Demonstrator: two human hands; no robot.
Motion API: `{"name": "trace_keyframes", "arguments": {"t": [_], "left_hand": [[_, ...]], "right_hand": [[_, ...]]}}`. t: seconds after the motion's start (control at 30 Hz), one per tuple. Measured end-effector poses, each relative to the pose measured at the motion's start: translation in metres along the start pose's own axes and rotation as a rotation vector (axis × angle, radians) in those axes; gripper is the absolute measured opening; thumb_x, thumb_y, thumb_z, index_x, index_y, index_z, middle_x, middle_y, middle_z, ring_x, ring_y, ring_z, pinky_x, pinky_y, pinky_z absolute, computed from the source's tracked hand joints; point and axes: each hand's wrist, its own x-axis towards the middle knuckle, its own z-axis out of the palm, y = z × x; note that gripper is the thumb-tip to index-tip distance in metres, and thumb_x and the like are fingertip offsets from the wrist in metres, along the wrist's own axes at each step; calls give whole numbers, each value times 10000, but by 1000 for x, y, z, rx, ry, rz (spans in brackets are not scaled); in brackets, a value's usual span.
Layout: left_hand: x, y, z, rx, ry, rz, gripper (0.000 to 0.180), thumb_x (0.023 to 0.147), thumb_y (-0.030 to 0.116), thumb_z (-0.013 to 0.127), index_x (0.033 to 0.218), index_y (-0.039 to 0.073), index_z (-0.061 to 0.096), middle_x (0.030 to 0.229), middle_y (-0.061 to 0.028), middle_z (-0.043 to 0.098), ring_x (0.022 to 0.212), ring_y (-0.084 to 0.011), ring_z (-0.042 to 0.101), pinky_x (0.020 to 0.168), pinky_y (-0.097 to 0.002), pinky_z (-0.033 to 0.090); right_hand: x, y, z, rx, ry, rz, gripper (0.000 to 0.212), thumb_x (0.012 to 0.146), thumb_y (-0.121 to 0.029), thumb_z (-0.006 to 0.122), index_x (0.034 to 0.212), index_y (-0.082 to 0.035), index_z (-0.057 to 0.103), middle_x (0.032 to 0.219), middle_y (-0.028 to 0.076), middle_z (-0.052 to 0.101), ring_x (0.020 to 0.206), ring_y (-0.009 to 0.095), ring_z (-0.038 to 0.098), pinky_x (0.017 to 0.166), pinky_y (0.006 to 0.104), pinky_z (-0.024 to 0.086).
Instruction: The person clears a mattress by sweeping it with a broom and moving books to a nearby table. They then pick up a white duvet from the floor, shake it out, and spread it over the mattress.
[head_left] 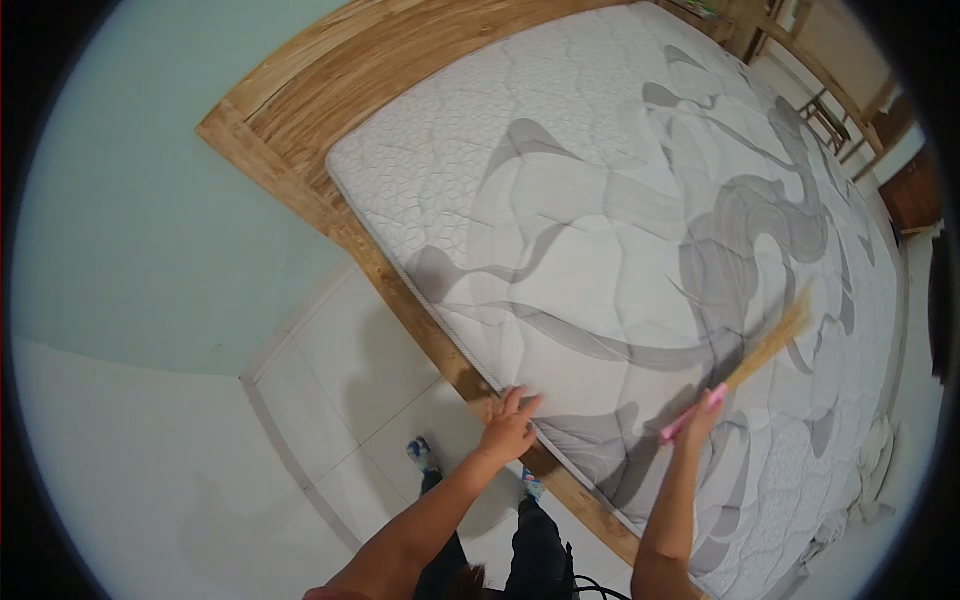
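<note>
My right hand (pixel 706 412) is closed round the pink handle of a small hand broom (pixel 770 346) with straw-coloured bristles. The broom is over the mattress (pixel 600 270), its bristles pointing up and to the right; whether they touch the cloth I cannot tell. White quilting with grey swirls covers the mattress. My left hand (pixel 510 428) rests at the mattress's near edge, beside the wooden bed frame (pixel 400 300), its fingers spread and holding nothing.
A wooden headboard (pixel 300 90) stands against the pale green wall (pixel 150 200). Below me are my feet on the white tiled floor (pixel 390 400). Wooden furniture (pixel 825 120) stands beyond the mattress, and crumpled pale cloth (pixel 875 465) lies at the right.
</note>
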Motion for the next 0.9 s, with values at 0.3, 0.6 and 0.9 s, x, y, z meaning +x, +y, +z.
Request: {"name": "trace_keyframes", "arguments": {"t": [0.3, 0.6, 0.9], "left_hand": [[16, -120, -71, -153, 100, 99, 408, 757, 199, 602, 1135, 67, 525, 1190, -145, 432, 1137, -341, 391, 954, -450, 322], [8, -266, -190, -85, -55, 16, 598, 769, 277, 605, 1307, 138, 385, 1383, -192, 268, 1260, -342, 305, 951, -482, 323], [-12, -338, -258, -118, -164, -133, 579, 796, 260, 555, 1317, 107, 354, 1338, -163, 369, 1249, -302, 340, 960, -562, 294]], "right_hand": [[-259, -124, 204, -176, -1379, 64, 663, 769, -110, 647, 1354, -68, 337, 1160, 120, 553, 1017, 130, 520, 871, 267, 418], [-371, -119, 350, -265, -966, -97, 658, 789, -121, 602, 1368, -85, 293, 1166, 197, 540, 1047, 262, 548, 860, 295, 420], [-423, -109, 407, -571, -1409, -356, 660, 761, -309, 636, 1338, -151, 358, 1088, 199, 575, 945, 336, 581, 822, 360, 454]]}}
